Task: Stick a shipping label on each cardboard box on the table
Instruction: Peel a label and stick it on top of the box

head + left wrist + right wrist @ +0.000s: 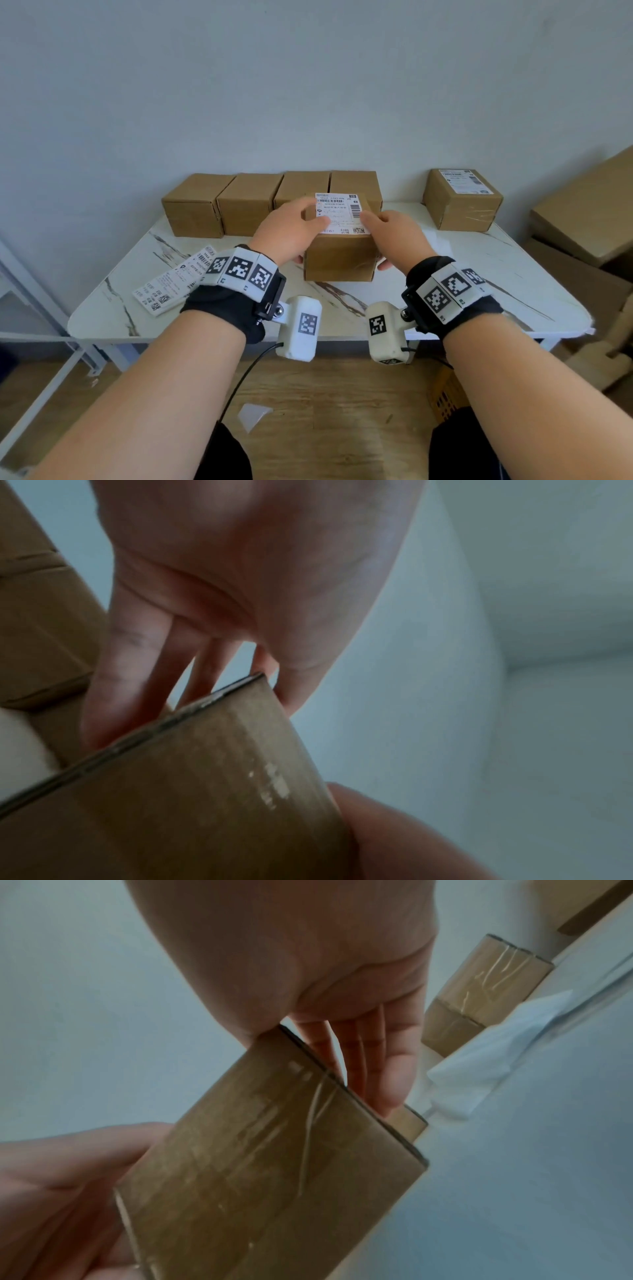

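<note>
A small cardboard box [337, 260] sits mid-table with a white shipping label [342, 212] on its top. My left hand [291, 229] is at the box's left side, thumb lying on the label. My right hand [394, 233] mirrors it on the right side. In the left wrist view my fingers [130, 669] lie straight down the side of the box [188, 791]. The right wrist view shows the same: straight fingers [387, 1069] against the box [274, 1150], with the thumb on its top edge. Whether the box touches the table I cannot tell.
Several unlabelled boxes [246, 202] line the wall at the back of the white marble table [479, 291]. A labelled box [462, 202] stands at the back right. Loose labels [171, 284] lie at the left. Large cartons [582, 222] are stacked beside the table on the right.
</note>
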The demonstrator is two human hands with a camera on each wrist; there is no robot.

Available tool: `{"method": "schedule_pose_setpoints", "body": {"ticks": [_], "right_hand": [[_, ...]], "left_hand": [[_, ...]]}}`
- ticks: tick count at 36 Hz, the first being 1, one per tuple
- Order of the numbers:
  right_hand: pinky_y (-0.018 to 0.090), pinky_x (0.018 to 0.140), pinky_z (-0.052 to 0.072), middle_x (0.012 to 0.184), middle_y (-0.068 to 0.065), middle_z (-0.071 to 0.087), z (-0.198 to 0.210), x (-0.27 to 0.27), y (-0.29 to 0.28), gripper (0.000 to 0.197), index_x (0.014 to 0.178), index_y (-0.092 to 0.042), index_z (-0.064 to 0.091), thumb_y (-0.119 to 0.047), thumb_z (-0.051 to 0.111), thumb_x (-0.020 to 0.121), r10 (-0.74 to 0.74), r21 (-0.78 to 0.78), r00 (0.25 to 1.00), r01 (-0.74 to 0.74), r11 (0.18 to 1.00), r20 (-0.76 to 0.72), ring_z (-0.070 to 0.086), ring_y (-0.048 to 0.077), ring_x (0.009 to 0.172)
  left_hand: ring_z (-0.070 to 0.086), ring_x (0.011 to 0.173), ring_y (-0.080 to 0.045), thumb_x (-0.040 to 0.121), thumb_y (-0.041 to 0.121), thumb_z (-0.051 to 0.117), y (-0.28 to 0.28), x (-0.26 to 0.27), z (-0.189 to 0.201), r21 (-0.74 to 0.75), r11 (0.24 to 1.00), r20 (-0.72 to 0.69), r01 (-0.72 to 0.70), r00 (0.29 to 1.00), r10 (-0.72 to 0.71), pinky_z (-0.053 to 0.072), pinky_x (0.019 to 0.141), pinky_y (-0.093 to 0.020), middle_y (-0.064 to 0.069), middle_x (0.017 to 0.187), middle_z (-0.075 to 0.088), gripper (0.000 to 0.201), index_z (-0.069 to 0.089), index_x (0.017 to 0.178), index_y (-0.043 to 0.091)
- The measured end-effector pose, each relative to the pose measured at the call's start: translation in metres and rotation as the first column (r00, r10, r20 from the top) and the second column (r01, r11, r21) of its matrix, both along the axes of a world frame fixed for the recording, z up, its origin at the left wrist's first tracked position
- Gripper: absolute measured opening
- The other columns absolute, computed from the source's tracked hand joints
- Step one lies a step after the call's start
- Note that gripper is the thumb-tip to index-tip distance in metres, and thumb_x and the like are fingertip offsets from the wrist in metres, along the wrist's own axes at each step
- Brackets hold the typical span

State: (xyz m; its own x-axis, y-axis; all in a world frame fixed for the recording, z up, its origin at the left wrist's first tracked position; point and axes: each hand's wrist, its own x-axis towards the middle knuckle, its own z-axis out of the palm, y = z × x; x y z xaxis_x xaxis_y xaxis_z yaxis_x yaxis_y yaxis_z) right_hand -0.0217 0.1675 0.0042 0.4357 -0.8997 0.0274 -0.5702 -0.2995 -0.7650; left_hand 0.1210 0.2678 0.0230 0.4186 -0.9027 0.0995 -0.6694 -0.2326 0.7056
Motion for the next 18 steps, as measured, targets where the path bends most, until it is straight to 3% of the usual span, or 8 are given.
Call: {"method": "schedule_pose_setpoints", "body": {"ticks": [4, 7, 10, 12, 15, 18], "right_hand": [[0.036, 0.066, 0.061, 0.096, 0.004, 0.063, 0.017, -0.017, -0.004, 0.037, 0.107, -0.014, 0.061, -0.043, 0.04, 0.098, -0.032, -0.017, 0.995, 0.034, 0.999, 0.097, 0.065, 0.021, 0.075], [0.041, 0.066, 0.061, 0.095, 0.002, 0.063, 0.025, -0.026, -0.012, 0.038, 0.107, -0.014, 0.059, -0.046, 0.042, 0.096, -0.095, -0.057, 0.98, 0.106, 0.993, 0.172, 0.065, 0.02, 0.074], [0.041, 0.069, 0.061, 0.095, -0.001, 0.063, 0.03, -0.035, -0.026, 0.037, 0.105, -0.019, 0.054, -0.052, 0.045, 0.092, -0.193, -0.062, 0.946, 0.215, 0.975, 0.259, 0.064, 0.017, 0.079], [0.043, 0.073, 0.06, 0.093, -0.002, 0.064, 0.031, -0.042, -0.036, 0.036, 0.1, -0.02, 0.055, -0.053, 0.045, 0.09, -0.229, -0.054, 0.923, 0.258, 0.965, 0.31, 0.065, 0.017, 0.082], [0.043, 0.079, 0.057, 0.091, -0.002, 0.066, 0.034, -0.052, -0.053, 0.035, 0.097, -0.019, 0.058, -0.051, 0.043, 0.093, -0.258, -0.069, 0.904, 0.298, 0.952, 0.341, 0.065, 0.018, 0.085], [0.028, 0.066, 0.049, 0.087, -0.006, 0.06, 0.037, -0.059, -0.073, 0.03, 0.101, -0.018, 0.057, -0.044, 0.041, 0.097, -0.27, -0.13, 0.906, 0.326, 0.936, 0.325, 0.058, 0.013, 0.08]], "left_hand": [[0.062, 0.085, -0.013, 0.095, 0.034, 0.055, -0.002, -0.013, 0.025, -0.047, 0.998, -0.098, -0.05, 0.994, 0.045, 0.061, 0.066, -0.032, 0.013, 0.104, 0.046, 0.053, 0.037, 0.143, 0.022], [0.058, 0.073, -0.003, 0.095, 0.032, 0.056, -0.009, -0.025, 0.039, -0.113, 0.992, -0.122, -0.049, 0.992, 0.035, 0.059, 0.064, -0.029, 0.021, 0.087, 0.048, 0.047, 0.043, 0.138, 0.018], [0.06, 0.08, -0.008, 0.096, 0.032, 0.053, -0.023, -0.041, 0.048, -0.159, 0.987, -0.079, -0.008, 0.997, -0.005, 0.06, 0.074, -0.037, 0.01, 0.116, 0.061, 0.04, 0.048, 0.133, 0.016], [0.061, 0.087, -0.01, 0.096, 0.032, 0.053, -0.036, -0.049, 0.05, -0.195, 0.981, -0.064, 0.009, 0.998, -0.022, 0.059, 0.076, -0.036, 0.004, 0.126, 0.061, 0.039, 0.048, 0.131, 0.016], [0.062, 0.09, -0.008, 0.095, 0.03, 0.055, -0.06, -0.058, 0.049, -0.235, 0.971, -0.079, 0.033, 0.996, -0.052, 0.057, 0.076, -0.03, 0.006, 0.12, 0.063, 0.018, 0.051, 0.112, 0.023], [0.065, 0.094, -0.012, 0.094, 0.03, 0.055, -0.089, -0.061, 0.047, -0.227, 0.972, -0.1, 0.053, 0.992, -0.078, 0.057, 0.083, -0.039, 0.007, 0.112, 0.064, 0.014, 0.049, 0.106, 0.025]]}}
